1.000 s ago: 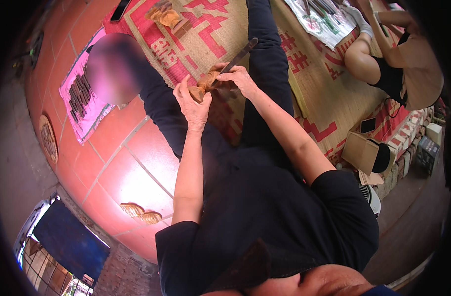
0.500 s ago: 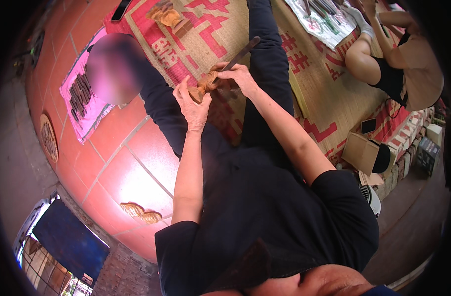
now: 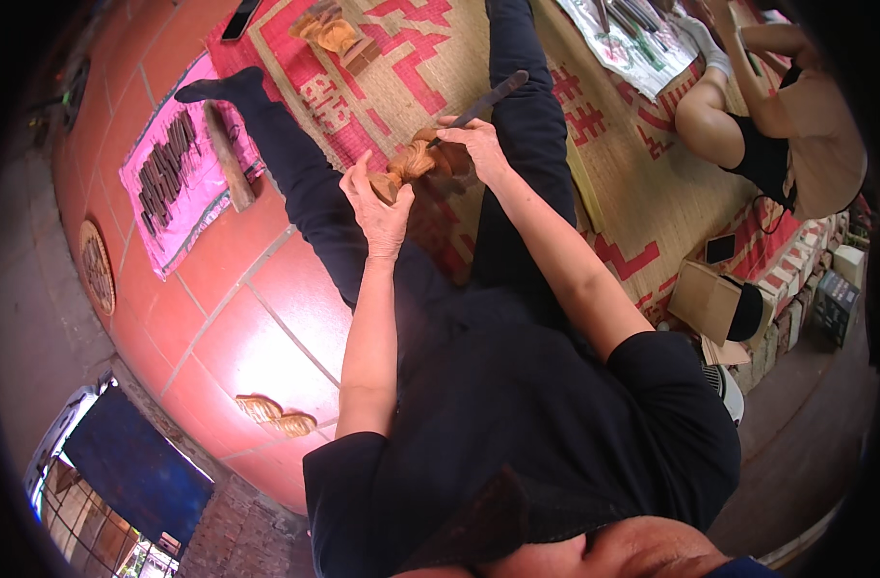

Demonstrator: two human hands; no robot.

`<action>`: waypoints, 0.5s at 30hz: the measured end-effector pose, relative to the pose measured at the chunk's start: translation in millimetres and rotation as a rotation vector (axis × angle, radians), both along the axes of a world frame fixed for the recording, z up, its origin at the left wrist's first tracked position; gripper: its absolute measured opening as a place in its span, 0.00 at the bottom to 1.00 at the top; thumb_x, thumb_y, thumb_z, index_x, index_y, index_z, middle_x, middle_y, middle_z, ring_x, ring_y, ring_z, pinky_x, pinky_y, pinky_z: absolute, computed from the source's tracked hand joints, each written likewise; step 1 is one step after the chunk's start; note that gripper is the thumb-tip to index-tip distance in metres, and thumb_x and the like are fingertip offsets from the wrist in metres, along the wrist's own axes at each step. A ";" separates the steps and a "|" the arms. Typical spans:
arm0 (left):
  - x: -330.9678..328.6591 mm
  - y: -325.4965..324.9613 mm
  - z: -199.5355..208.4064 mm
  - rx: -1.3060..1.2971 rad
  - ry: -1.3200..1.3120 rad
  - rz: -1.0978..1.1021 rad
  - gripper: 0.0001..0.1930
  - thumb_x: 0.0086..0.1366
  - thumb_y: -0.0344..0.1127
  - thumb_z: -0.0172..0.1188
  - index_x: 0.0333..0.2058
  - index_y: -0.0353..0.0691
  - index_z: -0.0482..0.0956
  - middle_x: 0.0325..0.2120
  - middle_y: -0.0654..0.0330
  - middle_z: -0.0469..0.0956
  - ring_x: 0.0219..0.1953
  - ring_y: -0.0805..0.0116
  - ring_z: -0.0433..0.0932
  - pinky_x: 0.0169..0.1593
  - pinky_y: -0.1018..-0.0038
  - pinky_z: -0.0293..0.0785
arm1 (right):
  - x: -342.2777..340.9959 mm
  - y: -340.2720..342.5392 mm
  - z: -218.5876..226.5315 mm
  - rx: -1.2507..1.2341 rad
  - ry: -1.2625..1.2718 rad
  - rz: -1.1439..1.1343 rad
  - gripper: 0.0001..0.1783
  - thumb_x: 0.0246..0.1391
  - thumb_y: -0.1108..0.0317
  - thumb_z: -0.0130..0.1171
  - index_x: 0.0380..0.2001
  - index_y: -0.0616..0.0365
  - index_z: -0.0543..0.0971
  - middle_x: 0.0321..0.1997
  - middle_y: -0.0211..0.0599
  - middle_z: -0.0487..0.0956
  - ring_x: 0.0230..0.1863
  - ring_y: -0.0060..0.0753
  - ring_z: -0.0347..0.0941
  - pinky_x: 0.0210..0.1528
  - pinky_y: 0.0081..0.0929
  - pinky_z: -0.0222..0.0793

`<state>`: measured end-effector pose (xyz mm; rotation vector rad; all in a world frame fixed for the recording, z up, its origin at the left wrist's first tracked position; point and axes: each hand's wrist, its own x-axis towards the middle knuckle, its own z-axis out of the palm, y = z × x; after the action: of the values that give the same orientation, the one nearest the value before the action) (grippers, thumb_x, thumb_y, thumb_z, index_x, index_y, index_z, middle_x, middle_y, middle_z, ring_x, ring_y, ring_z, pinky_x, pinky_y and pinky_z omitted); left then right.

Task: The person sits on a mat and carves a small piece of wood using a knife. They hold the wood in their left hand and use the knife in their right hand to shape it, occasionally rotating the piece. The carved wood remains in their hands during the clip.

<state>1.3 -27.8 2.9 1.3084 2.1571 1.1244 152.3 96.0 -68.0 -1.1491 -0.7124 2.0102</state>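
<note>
Wooden carving point(image 3: 413, 164), held above the lap over the woven mat point(image 3: 594, 183), sits clamped in the left hand point(image 3: 380, 204) while the right hand point(image 3: 478, 146) grips a chisel point(image 3: 488, 98) against it, and a slip could likely drive the blade into those left fingers.
</note>
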 end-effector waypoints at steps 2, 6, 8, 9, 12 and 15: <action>0.5 -0.4 1.7 0.017 -0.010 -0.007 0.38 0.45 0.30 0.66 0.58 0.42 0.64 0.50 0.52 0.62 0.56 0.55 0.62 0.63 0.64 0.60 | 0.4 -1.5 7.0 -0.021 0.027 0.091 0.18 0.45 0.72 0.68 0.42 0.66 0.80 0.35 0.37 0.82 0.36 0.26 0.78 0.43 0.22 0.72; -0.3 -0.1 0.8 0.009 -0.005 -0.006 0.38 0.45 0.30 0.66 0.59 0.42 0.64 0.50 0.52 0.62 0.56 0.55 0.62 0.63 0.64 0.60 | 2.0 -1.1 0.4 -0.012 -0.004 0.082 0.20 0.43 0.73 0.69 0.43 0.66 0.79 0.34 0.39 0.81 0.35 0.29 0.78 0.41 0.24 0.74; 0.7 0.8 2.2 0.004 -0.019 -0.003 0.38 0.46 0.30 0.66 0.59 0.42 0.64 0.50 0.52 0.61 0.56 0.55 0.62 0.63 0.64 0.60 | -1.2 4.1 -8.5 0.034 -0.052 -0.049 0.22 0.43 0.73 0.70 0.44 0.65 0.79 0.33 0.39 0.81 0.34 0.29 0.78 0.41 0.24 0.74; 0.9 1.3 2.9 0.010 -0.028 -0.005 0.38 0.46 0.30 0.66 0.59 0.42 0.64 0.50 0.52 0.61 0.56 0.55 0.62 0.63 0.64 0.60 | -0.3 3.4 -12.5 0.020 -0.022 -0.029 0.20 0.45 0.73 0.69 0.44 0.65 0.79 0.33 0.38 0.82 0.34 0.28 0.78 0.42 0.24 0.73; 0.0 -2.6 1.1 0.015 -0.037 0.007 0.38 0.46 0.30 0.66 0.59 0.42 0.64 0.50 0.52 0.62 0.56 0.55 0.62 0.63 0.64 0.60 | -1.2 -2.1 4.9 -0.025 0.043 0.093 0.17 0.46 0.72 0.68 0.42 0.64 0.81 0.33 0.36 0.82 0.36 0.26 0.78 0.44 0.23 0.72; -0.5 -2.3 -0.2 0.012 -0.031 0.003 0.38 0.46 0.31 0.66 0.59 0.42 0.64 0.50 0.52 0.62 0.56 0.55 0.62 0.63 0.64 0.59 | 3.3 -1.0 3.0 -0.021 0.018 0.143 0.17 0.44 0.73 0.70 0.40 0.64 0.81 0.32 0.36 0.82 0.35 0.27 0.78 0.41 0.22 0.73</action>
<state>0.8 -30.2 2.7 1.2852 2.1339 1.1534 155.6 95.0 -65.0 -1.1188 -0.7860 2.1488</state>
